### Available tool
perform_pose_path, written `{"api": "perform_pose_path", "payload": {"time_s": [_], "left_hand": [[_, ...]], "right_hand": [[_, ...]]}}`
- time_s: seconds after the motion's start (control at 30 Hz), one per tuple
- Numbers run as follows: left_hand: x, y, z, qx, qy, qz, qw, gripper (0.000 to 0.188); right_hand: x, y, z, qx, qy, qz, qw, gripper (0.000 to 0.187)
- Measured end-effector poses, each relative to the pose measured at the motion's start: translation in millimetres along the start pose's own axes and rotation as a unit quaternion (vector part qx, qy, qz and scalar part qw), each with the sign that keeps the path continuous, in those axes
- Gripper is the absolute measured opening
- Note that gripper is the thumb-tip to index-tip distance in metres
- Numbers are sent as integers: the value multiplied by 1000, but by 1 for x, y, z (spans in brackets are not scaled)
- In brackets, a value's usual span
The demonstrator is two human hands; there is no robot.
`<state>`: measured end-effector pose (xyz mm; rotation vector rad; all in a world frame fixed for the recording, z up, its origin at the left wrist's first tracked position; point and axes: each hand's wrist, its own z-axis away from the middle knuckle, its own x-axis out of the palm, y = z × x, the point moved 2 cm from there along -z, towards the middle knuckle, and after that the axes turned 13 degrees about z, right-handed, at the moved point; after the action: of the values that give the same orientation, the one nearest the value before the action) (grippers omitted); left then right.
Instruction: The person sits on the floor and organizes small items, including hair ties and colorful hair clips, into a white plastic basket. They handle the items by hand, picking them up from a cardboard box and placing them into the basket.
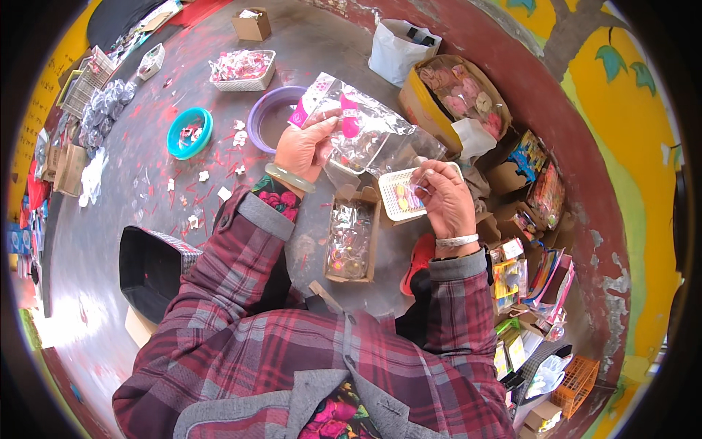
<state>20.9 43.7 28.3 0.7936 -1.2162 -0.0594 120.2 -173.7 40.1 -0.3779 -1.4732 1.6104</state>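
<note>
My left hand (302, 151) is closed on the top of a clear plastic bag (384, 139) with pink printing and a bright pink label (350, 121). The bag stretches out to the right, toward my other hand. My right hand (450, 205) has its fingers pinched together over a small white plastic basket (385, 192) with pink and yellow pieces in it. What those fingertips grip, perhaps the bag's edge or a small piece, I cannot make out. Below the bag, an open cardboard box (372, 249) holds clear packets of small colourful items.
Left of the bag stand a purple basin (256, 121), a teal bowl (174, 139) and a white basket (248, 85) of packets. A black-lined bin (150, 274) is by my left arm. Boxes of packaged goods (526, 271) crowd the right, below a carton of pink flowers (424, 95).
</note>
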Motion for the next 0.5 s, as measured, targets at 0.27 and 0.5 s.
{"api": "perform_pose_path", "payload": {"time_s": [0.27,0.5], "left_hand": [[3,-9,4,9,32,-75,997,22],[16,-6,12,-18,20,-120,992,23]], "right_hand": [[2,-1,5,-12,-101,53,993,20],[11,-4,7,12,-159,98,982,34]]}}
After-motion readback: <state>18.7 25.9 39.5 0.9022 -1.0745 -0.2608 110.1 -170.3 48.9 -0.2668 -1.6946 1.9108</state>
